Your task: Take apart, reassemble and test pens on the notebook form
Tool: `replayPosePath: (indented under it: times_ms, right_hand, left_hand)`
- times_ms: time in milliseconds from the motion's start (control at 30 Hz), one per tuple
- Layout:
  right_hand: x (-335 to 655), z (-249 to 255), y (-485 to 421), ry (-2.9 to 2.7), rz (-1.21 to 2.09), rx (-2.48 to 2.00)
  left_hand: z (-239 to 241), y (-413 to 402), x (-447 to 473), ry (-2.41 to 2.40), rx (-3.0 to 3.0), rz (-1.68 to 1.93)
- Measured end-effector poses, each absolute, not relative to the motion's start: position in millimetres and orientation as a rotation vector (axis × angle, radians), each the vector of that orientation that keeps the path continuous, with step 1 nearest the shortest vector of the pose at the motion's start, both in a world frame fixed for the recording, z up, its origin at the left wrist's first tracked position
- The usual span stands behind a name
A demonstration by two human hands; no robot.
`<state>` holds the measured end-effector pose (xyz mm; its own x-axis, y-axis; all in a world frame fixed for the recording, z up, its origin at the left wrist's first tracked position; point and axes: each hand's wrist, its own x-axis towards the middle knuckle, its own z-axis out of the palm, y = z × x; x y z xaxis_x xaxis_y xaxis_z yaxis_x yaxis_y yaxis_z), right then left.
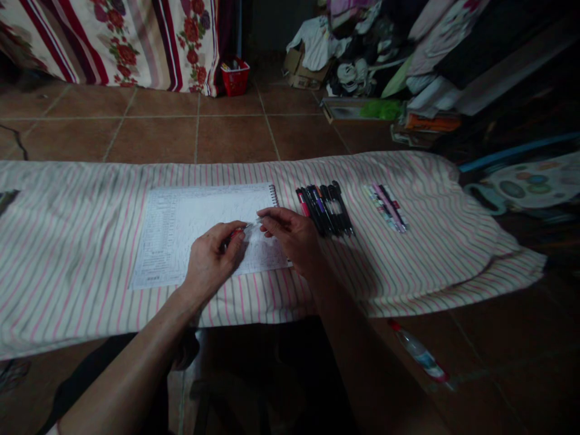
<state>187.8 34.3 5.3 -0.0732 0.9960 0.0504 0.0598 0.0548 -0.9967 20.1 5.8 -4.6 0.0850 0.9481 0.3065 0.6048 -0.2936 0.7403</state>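
My left hand [212,261] is closed around a red pen [237,232] over a spiral notepad [190,229] that lies on a striped cloth [67,254]. My right hand [292,232] pinches the pen's tip end, fingers together; whether it grips a cap I cannot tell. Both hands rest on the notepad's right part. A row of several dark pens [327,208] lies just right of my right hand. Further right sits a second small bunch of lighter pens [386,207].
The striped cloth covers a low surface above a brown tiled floor [226,136]. A red basket [235,77] and a flowered bedsheet [122,36] stand at the back. Piled clothes and boxes [362,54] fill the back right. A plastic bottle [419,353] lies on the floor near right.
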Motion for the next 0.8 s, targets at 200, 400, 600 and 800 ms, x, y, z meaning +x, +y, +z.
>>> replayPosePath:
  times_ms: [200, 400, 600, 800]
  right_hand:
    - [185.4, 2.7, 33.7, -1.356, 1.197, -1.153]
    - [185.7, 0.2, 33.6, -1.412, 1.175, -1.151]
    - [186.4, 0.0, 33.1, -1.432, 1.178, -1.149]
    - [187.3, -2.7, 33.3, -1.443, 1.17, -1.153]
  left_hand:
    - [-5.3, 5.7, 20.7, 1.512, 1.968, 1.054]
    - [-5.5, 5.4, 20.6, 1.505, 1.976, 1.05]
    - [-6.2, 5.5, 20.9, 1.507, 1.977, 1.048]
    - [-6.3, 5.2, 21.1, 1.506, 1.977, 1.037]
